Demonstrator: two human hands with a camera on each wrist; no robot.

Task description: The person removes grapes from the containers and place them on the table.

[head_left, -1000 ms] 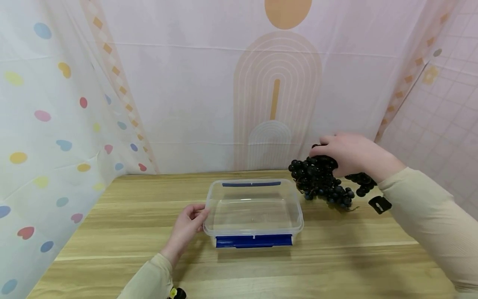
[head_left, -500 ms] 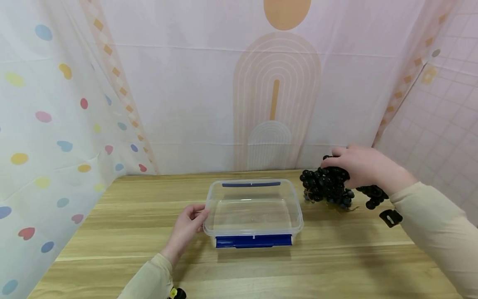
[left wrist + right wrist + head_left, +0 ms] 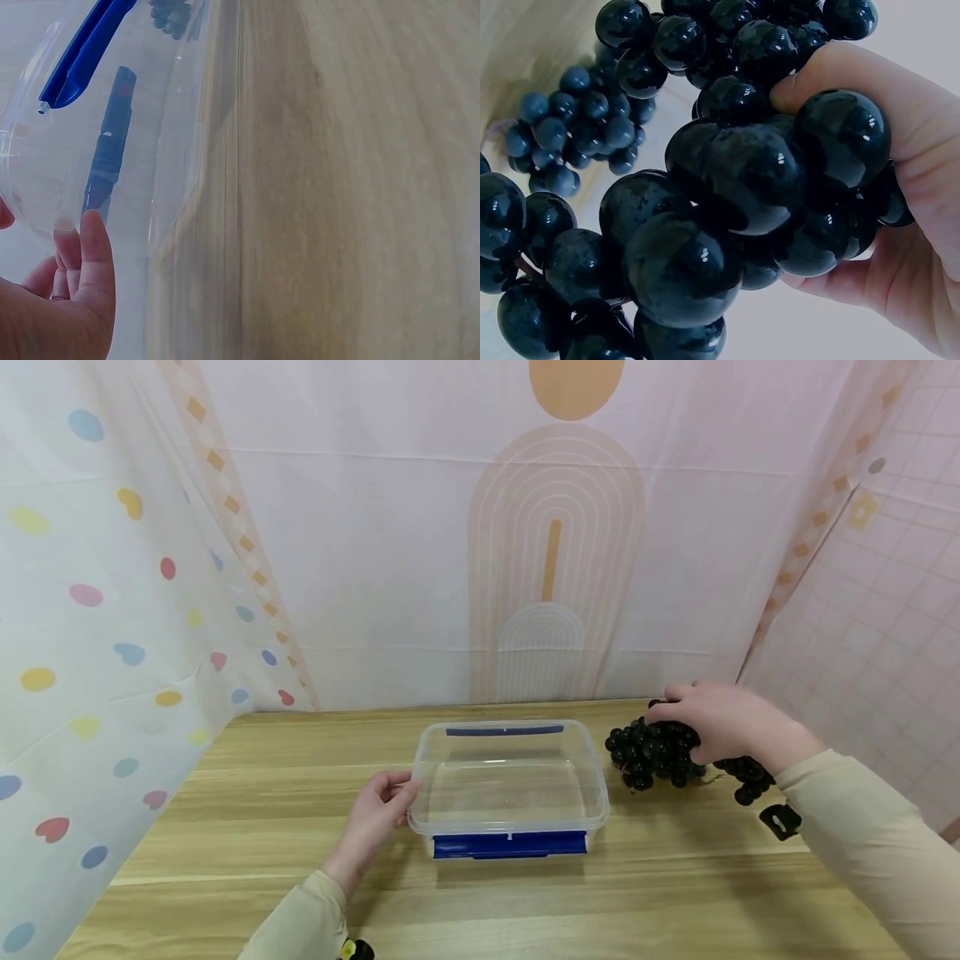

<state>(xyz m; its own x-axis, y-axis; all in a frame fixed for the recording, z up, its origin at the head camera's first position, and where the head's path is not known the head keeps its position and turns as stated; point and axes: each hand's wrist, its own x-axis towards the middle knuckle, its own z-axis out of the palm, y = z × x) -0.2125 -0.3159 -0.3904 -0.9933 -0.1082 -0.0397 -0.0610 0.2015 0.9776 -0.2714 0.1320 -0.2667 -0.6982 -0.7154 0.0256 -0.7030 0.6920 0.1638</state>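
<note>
A bunch of dark grapes [image 3: 651, 753] is gripped by my right hand [image 3: 723, 722], whose thumb and fingers close around it from above. In the right wrist view the thumb presses among the glossy grapes. A second bunch of grapes [image 3: 581, 124] lies on the table below the held one; in the head view the held bunch mostly hides it. My left hand [image 3: 378, 806] holds the left side of a clear plastic food container [image 3: 508, 827] by its rim. The container has blue clips [image 3: 510, 844] and nothing visible inside it.
The wooden table [image 3: 300, 860] runs back to a patterned curtain [image 3: 375, 568], which also hangs at both sides. The grapes are right of the container, towards the back. Dark wrist-worn devices [image 3: 780, 821] sit at both sleeves.
My right hand has moved right and then down with the bunch of grapes, bringing it over the second bunch near the table. My left hand and the container have stayed put.
</note>
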